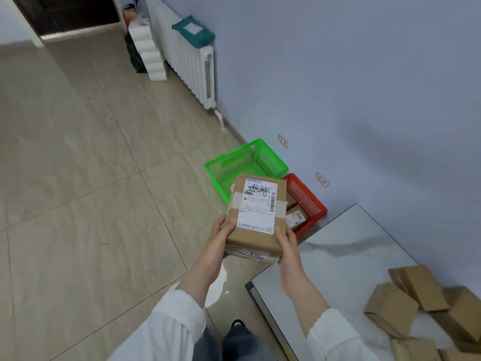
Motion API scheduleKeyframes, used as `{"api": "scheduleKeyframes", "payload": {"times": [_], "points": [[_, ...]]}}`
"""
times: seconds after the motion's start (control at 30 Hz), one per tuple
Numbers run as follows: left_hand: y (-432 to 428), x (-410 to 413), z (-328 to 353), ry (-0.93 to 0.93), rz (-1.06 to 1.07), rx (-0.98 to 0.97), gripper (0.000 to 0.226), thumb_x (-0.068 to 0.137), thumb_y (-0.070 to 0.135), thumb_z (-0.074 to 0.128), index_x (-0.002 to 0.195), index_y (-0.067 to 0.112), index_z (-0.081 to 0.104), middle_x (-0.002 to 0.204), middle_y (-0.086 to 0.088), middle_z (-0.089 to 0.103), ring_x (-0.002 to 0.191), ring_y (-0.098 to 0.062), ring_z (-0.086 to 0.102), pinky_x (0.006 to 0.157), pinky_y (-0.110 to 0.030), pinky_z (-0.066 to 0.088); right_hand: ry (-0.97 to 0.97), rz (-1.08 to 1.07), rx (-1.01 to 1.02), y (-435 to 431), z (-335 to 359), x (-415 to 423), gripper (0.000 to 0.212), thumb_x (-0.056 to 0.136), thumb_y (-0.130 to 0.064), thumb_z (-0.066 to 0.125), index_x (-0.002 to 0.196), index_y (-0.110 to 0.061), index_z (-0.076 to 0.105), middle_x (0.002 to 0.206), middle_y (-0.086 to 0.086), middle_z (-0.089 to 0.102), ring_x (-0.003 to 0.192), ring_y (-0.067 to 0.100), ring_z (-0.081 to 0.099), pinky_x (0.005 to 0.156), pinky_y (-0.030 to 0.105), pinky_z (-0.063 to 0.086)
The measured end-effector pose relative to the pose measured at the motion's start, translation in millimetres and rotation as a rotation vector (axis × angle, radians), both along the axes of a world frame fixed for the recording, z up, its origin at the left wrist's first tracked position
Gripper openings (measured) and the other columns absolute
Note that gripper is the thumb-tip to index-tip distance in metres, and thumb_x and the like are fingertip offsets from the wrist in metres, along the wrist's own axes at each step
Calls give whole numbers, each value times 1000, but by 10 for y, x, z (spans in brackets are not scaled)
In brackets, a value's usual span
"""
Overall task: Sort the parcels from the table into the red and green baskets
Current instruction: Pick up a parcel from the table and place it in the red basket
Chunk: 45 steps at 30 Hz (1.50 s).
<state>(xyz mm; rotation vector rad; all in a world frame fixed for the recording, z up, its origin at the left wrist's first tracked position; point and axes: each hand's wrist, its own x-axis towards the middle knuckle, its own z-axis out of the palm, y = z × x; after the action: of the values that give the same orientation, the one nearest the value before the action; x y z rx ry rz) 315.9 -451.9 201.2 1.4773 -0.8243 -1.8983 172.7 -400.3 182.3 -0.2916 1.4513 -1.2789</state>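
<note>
Parcels (416,303) of plain brown cardboard lie in a loose heap on the near right end of the table (338,256), some leaning on each other. Just left of the table's far corner, above the tiled floor (78,178), both hands hold one larger parcel (256,214) in the air, its white shipping label facing up. The left hand (221,238) grips the near left corner with the thumb lying on the top face. The right hand (287,246) grips the near right corner the same way. Beyond the larger parcel two baskets stand on the floor by the wall, side by side. The red basket (309,201) is on the right, with a small box (296,217) inside, and the green basket (250,162) is on the left and slightly farther. A paper tag (322,179) sticks to the wall behind the red basket and a second tag (283,141) behind the green. Farther along the wall stands a white radiator (192,66) with a teal bag (194,32) on top.
</note>
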Motion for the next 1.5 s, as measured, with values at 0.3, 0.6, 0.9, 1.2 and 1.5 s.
{"api": "scheduleKeyframes", "payload": {"times": [0.3, 0.6, 0.9, 1.2, 1.5], "points": [[-1563, -181, -198, -23, -324, 49, 59, 88, 50, 55, 135, 29, 26, 141, 2, 42, 114, -14, 48, 102, -43, 39, 5, -199, 97, -986, -147, -293, 51, 79, -37, 65, 128, -30, 53, 122, 3, 62, 110, 25, 59, 82, 40, 52], [-3009, -739, -313, -140, -823, 9, 61, 88, 54, 51, 141, 32, 33, 137, -1, 50, 110, -17, 54, 95, -36, 43, 62, -117, 140, -1350, -185, -615, 75, 53, -48, 69, 124, -24, 60, 118, 8, 66, 106, 25, 60, 82, 30, 47], [-3367, -1526, -695, -160, -936, 56, 29, 92, 38, 53, 115, 23, 59, 87, 6, 66, 64, -2, 65, 55, -17, 48, 100, -535, 278, -1711, -570, -1115, 63, 89, -47, 54, 144, -26, 32, 132, -10, 47, 123, 17, 45, 102, 36, 38], [-3387, -2042, -2091, -285, -920, 28, 41, 90, 38, 54, 127, 20, 50, 115, -3, 64, 94, -15, 64, 79, -29, 52, -64, -743, 432, -2003, -1900, -1220, 40, 99, -38, 36, 135, -24, 47, 124, 2, 63, 112, 18, 59, 101, 40, 45], [-3437, -2275, -4633, -504, -1262, -54, 37, 98, 30, 45, 133, 19, 44, 123, 4, 59, 104, -12, 58, 88, -22, 45, 47, -656, 744, -2101, -4448, -1483, 43, 101, -36, 30, 141, -22, 39, 126, 6, 58, 112, 24, 57, 97, 48, 47]]}}
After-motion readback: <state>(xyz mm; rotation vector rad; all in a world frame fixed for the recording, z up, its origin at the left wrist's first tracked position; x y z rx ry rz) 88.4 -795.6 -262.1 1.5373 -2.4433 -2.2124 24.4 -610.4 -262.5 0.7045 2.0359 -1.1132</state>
